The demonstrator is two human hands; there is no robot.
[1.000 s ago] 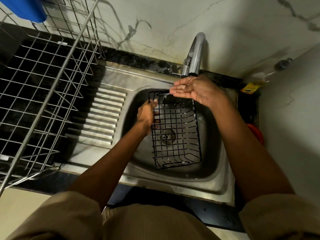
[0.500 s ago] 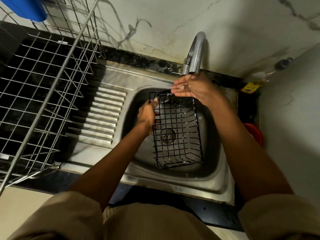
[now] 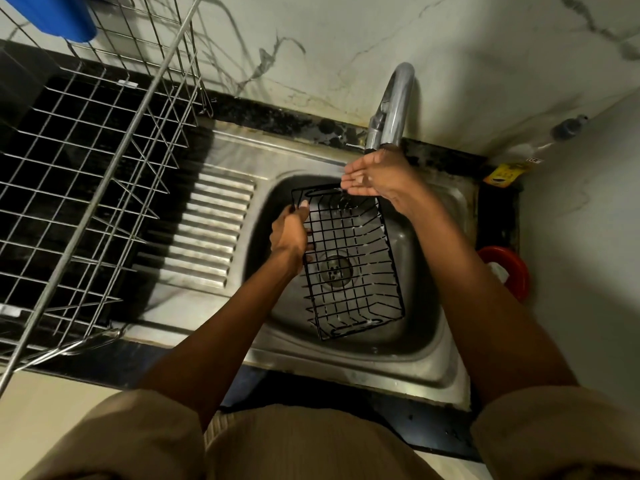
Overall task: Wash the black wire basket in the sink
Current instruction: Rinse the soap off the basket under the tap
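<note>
A black wire basket [image 3: 349,261] lies lengthwise in the steel sink [image 3: 429,344], over the drain, with water drops on its wires. My left hand [image 3: 289,233] grips its left rim near the far corner, thumb on top. My right hand [image 3: 374,174] is cupped, palm up, under the spout of the chrome tap [image 3: 393,105], just above the basket's far end. Its fingers are straight and hold nothing.
A large silver wire dish rack [image 3: 86,174] stands on the black counter at the left and overhangs the ribbed draining board [image 3: 207,233]. A blue object [image 3: 65,15] sits at the top left. A red ring-shaped item [image 3: 512,271] lies right of the sink.
My right hand has risen slightly closer to the tap spout. The basket has shifted a little under my left hand.
</note>
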